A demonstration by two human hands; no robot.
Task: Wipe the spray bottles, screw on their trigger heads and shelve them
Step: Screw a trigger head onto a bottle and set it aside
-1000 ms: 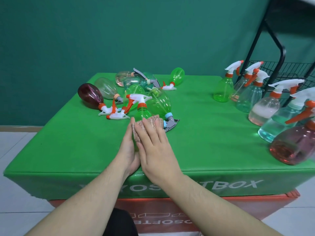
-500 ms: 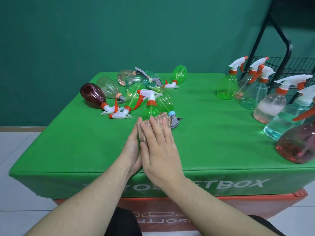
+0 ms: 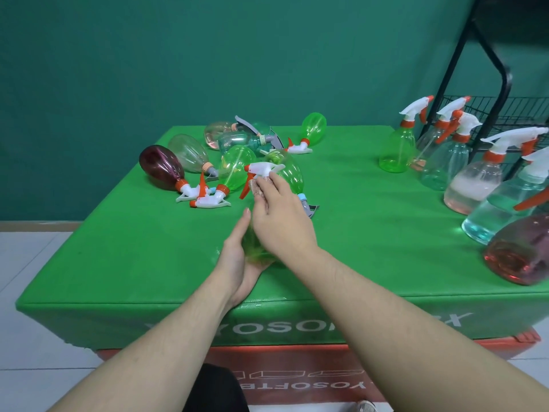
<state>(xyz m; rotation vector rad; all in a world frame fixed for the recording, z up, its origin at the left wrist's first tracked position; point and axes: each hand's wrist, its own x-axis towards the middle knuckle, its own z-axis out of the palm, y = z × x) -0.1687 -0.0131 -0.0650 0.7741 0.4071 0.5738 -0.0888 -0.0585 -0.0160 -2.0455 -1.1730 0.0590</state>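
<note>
At the near middle of the green table (image 3: 371,233), your two hands meet around one upright green spray bottle (image 3: 256,248) that already wears its white trigger head (image 3: 263,168). Your left hand (image 3: 237,257) cups the bottle's lower body from the left, palm against it and fingers straight up along its side. Your right hand (image 3: 282,221) comes over the front of the bottle and presses a pinkish-brown cloth (image 3: 258,187) against the neck just under the trigger head, fingers bent over the cloth; how tightly they curl is hard to tell. Behind the hands, toward the far left of the table, lies a heap of bottles on their sides: a dark red bottle (image 3: 160,168), a clear bottle (image 3: 188,153), several green ones and a pale pink one, with loose white-and-orange trigger parts (image 3: 205,199) just in front of them. Along the right edge stands a row of upright bottles with heads fitted, from a green bottle (image 3: 398,150) at the back to a red-tinted bottle (image 3: 523,251) nearest you. Beyond that row is a black wire shelf (image 3: 505,111).
</note>
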